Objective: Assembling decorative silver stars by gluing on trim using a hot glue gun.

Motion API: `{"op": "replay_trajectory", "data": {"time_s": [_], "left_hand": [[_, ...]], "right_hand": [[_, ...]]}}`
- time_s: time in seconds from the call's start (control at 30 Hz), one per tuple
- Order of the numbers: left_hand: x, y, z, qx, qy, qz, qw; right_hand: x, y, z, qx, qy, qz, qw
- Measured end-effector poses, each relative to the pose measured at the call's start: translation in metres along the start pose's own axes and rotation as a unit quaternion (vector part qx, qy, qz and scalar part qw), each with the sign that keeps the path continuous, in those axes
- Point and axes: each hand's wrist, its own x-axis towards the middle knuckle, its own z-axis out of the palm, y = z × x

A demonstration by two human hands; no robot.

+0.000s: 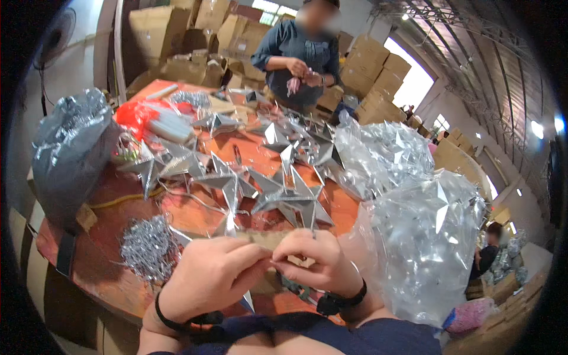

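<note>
My left hand (210,275) and my right hand (313,260) meet close in front of me, fingers pinched together on a silver star ornament (248,303); only its lower point and a tip above my fingers show. A thin silver wire seems to run between my fingertips. Just beyond my hands lie several finished silver stars (284,192) on the red table (106,266). A heap of silver wire pieces (148,245) sits left of my left hand.
Clear plastic bags full of silver stars (423,242) rise at my right. A grey bag (71,148) stands at the table's left edge, a red bag (139,115) behind it. Across the table a person (299,56) handles something pink. Cardboard boxes (373,65) stack behind.
</note>
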Motion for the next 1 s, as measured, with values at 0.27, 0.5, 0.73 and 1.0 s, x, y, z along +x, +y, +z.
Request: {"op": "replay_trajectory", "data": {"time_s": [0.27, 0.5, 0.73, 1.0], "left_hand": [[-0.005, 0.002, 0.005, -0.014, 0.0, 0.017, 1.0], [-0.011, 0.02, 0.0, -0.025, -0.008, -0.002, 1.0], [-0.008, 0.005, 0.01, -0.048, -0.023, -0.006, 0.999], [-0.008, 0.02, 0.001, -0.094, -0.009, -0.026, 0.995]], "right_hand": [[-0.007, -0.001, 0.005, 0.021, -0.005, 0.01, 1.0], [-0.006, -0.016, 0.004, 0.009, 0.0, -0.038, 0.999], [-0.006, -0.001, 0.005, -0.002, 0.008, -0.026, 1.0], [-0.005, -0.017, 0.0, -0.053, 0.006, -0.072, 0.996]]}}
